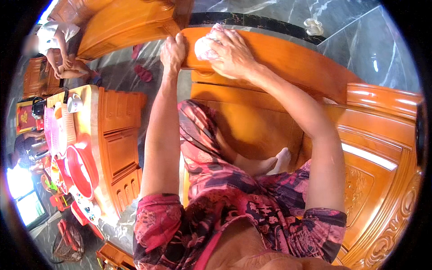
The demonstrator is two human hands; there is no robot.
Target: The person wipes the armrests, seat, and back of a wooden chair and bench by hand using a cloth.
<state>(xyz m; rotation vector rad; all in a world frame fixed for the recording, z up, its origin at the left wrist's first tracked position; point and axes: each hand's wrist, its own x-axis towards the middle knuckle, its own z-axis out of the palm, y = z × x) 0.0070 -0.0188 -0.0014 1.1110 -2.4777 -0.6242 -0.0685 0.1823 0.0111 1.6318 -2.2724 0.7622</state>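
Observation:
My right hand presses a bunched white and pink cloth onto the broad top of an orange-brown wooden armrest. Its fingers are curled over the cloth and hide part of it. At the armrest's left end, my left hand grips the wood with bent fingers, their tips out of sight beyond the edge. Below both hands spreads the wooden seat, where a bare lower leg and a foot in a pale sock rest.
A carved wooden backrest rises on the right. At left stands a wooden table with a red basin, a pink basket and a white mug. Another person sits farther off. Pink slippers lie on the floor.

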